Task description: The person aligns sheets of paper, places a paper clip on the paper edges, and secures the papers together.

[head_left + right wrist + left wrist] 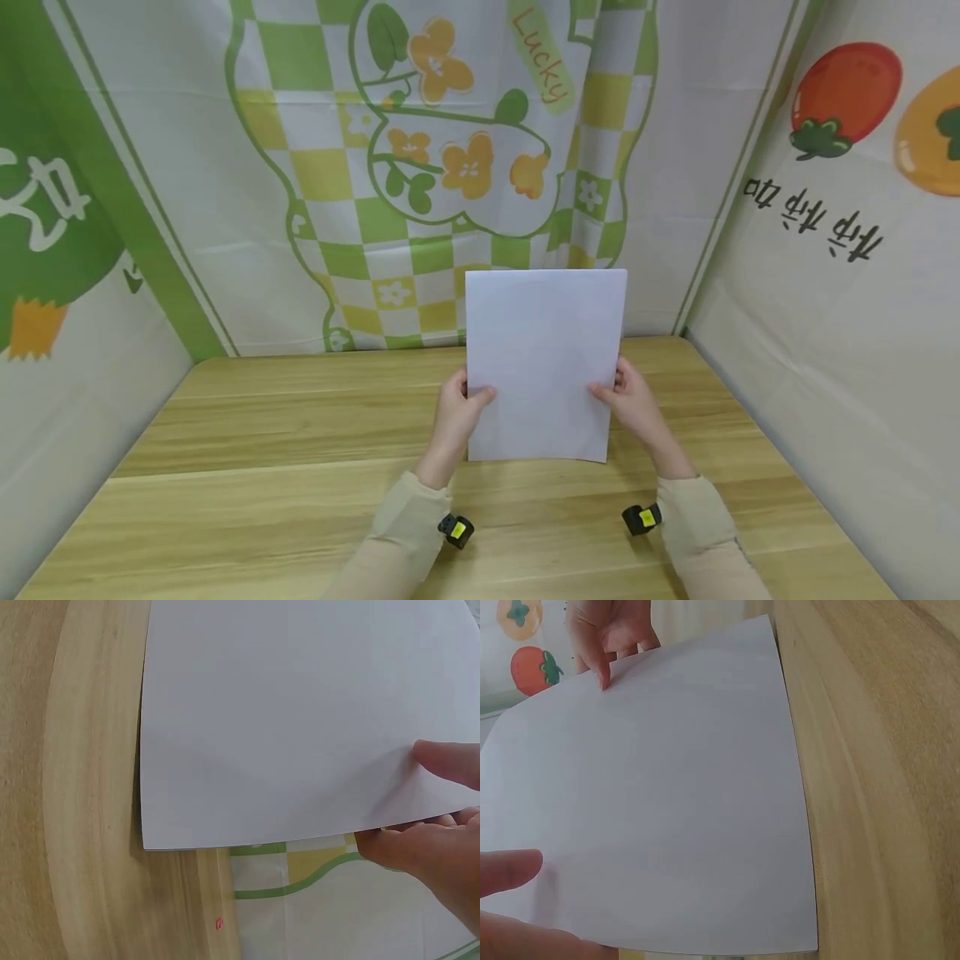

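A blank white sheet of paper (543,358), perhaps several sheets together, is held upright between both hands above the wooden table. My left hand (457,412) grips its left edge, thumb on the near face and fingers behind. On the opposite edge, my right hand (633,404) pinches the paper the same way. The left wrist view shows the paper (667,787) with its lower edge close to the tabletop; whether it touches is unclear. In the right wrist view the thumb of the right hand (442,840) presses the paper's face (285,720), its fingers partly hidden behind.
The wooden table (300,433) reaches back to a patterned curtain (420,283) with green and yellow checks. Printed cloth walls (810,333) stand at both sides. Each sleeve carries a small black wrist device (456,530) with a yellow mark.
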The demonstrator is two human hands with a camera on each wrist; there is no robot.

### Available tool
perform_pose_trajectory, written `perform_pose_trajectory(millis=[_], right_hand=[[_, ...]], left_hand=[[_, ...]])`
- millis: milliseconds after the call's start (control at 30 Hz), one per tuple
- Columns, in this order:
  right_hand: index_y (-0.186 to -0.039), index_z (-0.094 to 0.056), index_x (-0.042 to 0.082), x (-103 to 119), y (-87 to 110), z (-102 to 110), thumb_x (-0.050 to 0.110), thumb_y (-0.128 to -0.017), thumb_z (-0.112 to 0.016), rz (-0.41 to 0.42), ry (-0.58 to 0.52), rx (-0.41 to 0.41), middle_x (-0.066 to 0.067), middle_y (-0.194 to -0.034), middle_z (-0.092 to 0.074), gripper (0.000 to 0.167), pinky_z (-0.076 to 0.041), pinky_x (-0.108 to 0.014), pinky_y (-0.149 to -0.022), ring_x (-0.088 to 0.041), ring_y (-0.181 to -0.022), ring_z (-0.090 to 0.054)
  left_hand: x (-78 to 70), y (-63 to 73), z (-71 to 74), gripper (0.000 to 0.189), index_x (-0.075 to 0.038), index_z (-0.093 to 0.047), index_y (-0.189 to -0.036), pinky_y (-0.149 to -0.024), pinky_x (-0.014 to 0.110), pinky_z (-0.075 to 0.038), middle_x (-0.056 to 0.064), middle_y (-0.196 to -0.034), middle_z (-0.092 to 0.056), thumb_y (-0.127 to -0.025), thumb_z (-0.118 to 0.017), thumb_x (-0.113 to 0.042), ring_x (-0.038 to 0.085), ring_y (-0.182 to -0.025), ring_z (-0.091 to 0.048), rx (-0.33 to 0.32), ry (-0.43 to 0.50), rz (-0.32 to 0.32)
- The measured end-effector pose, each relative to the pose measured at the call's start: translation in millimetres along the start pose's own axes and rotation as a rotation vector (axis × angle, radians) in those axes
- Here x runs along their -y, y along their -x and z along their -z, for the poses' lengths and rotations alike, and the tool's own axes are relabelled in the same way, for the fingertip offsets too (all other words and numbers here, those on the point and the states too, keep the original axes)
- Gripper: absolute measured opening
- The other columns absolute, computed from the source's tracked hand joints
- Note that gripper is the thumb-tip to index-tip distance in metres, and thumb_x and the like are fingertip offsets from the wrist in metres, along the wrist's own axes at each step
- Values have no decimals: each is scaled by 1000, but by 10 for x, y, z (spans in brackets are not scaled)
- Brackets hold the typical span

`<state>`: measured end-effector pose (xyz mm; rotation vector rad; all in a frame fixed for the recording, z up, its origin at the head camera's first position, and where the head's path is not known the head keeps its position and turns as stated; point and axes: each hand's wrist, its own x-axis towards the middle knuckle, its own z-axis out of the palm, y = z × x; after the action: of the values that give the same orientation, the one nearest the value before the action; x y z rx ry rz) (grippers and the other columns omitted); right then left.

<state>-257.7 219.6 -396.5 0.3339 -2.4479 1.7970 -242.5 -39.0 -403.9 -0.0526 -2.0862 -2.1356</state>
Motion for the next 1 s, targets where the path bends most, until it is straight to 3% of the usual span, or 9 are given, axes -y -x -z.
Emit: perform_pose_trajectory(millis=[300,433,633,867,1000], right_hand=[[-140,-32,-6,-9,20,-8,-4,-89,-57,5,-19,1,-31,-128,-50,56,-49,-28,-88,-39,-116,-53],[-139,-33,-6,11,32,-2,-3,-90,-57,12,-29,-9,-31,-127,-50,55,-49,-22,-85,-32,-112,-56],[-137,-37,-7,79,55,1,6,-95,-55,31,-38,-44,-32,-125,-52,48,-47,-15,-83,-9,-100,-58],[-134,-42,-5,178,49,-7,18,-99,-49,11,-17,-111,-28,-123,-54,42,-46,-20,-80,-14,-100,-55],[-132,-43,-5,188,44,-10,17,-100,-47,20,-11,-121,-28,-121,-55,40,-46,-20,-78,-5,-91,-54]], left_hand=[[15,-7,5,36,6,-59,-117,-95,44,-44,21,-117,-62,-82,-61,5,27,-107,-57,-1,-2,-15],[-11,-2,19,36,6,-58,-119,-93,41,-45,21,-116,-62,-83,-61,4,25,-105,-58,5,16,-7],[-74,-26,53,36,5,-56,-121,-92,38,-46,21,-118,-61,-86,-61,0,24,-105,-58,14,24,-1],[-135,-60,54,36,5,-55,-125,-92,36,-46,22,-120,-61,-90,-58,-3,20,-103,-58,15,37,-43],[-168,-36,45,34,2,-55,-127,-93,38,-45,20,-119,-62,-93,-54,-5,22,-105,-58,25,22,-49]])
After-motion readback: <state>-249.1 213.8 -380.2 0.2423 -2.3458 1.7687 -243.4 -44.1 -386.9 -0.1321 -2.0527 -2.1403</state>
